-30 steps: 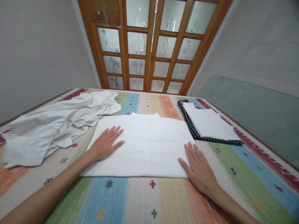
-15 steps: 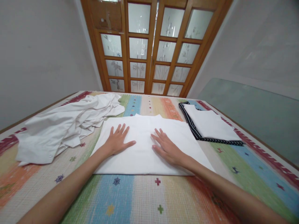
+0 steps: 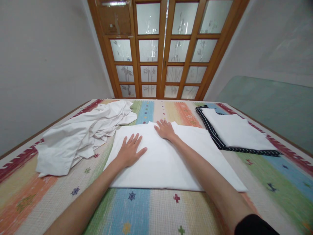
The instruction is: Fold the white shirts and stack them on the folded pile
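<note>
- The person's left hand [image 3: 130,151] lies flat, fingers spread and gripping nothing, on the left half of the folded white garment [image 3: 168,160]; the garment sits in the middle of the striped mat [image 3: 137,209], its near edge straight.
- The right hand [image 3: 165,130] is likewise open and flat, palm down at the far edge by the collar; it holds nothing.
- Smoothing appears to be the step in hand; it would go best with the left palm pinning the cloth while the right presses outward from the middle, so creases leave at the edges rather than bunch.
- Pressure should stay light and even; dragging could shift the layers beneath.
- The crumpled white clothes [image 3: 80,137] lie just left, one fold close to the garment's corner; the folded stack with striped trim [image 3: 234,132] lies to the right, apart.
</note>
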Demonstrator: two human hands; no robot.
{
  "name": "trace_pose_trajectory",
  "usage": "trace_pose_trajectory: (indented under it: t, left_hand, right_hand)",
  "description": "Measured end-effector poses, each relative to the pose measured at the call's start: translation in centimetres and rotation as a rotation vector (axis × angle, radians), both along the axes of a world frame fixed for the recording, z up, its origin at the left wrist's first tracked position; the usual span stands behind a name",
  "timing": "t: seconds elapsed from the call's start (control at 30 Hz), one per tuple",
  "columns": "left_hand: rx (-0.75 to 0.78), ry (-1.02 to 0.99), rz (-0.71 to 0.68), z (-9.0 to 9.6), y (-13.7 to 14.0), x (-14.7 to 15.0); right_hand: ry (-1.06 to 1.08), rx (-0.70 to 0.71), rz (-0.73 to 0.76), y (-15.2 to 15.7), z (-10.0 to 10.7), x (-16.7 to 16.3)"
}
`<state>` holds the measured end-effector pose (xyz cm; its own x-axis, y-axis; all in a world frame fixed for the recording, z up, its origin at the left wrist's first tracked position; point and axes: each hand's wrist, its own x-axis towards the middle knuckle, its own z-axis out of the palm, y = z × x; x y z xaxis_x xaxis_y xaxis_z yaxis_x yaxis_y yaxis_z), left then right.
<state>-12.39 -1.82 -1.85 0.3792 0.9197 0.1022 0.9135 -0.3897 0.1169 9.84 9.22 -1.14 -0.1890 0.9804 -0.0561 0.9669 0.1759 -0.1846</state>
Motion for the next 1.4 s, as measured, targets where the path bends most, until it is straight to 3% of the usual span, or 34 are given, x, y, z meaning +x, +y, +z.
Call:
trace_pose_trajectory:
  t: [0.27, 0.73, 1.4]
  left_hand:
    - [-0.031, -0.010, 0.075, 0.2, 0.9, 0.0]
    - [-0.005, 0.062, 0.093, 0.1, 2.1, 0.0]
    - [-0.038, 0.108, 0.144, 0.4, 3.0, 0.7]
  right_hand:
    - [0.023, 0.036, 0.001, 1.4, -0.3, 0.9]
    - [0.043, 0.045, -0.031, -0.2, 0.5, 1.5]
    - [0.062, 0.060, -0.135, -1.5, 0.0, 2.1]
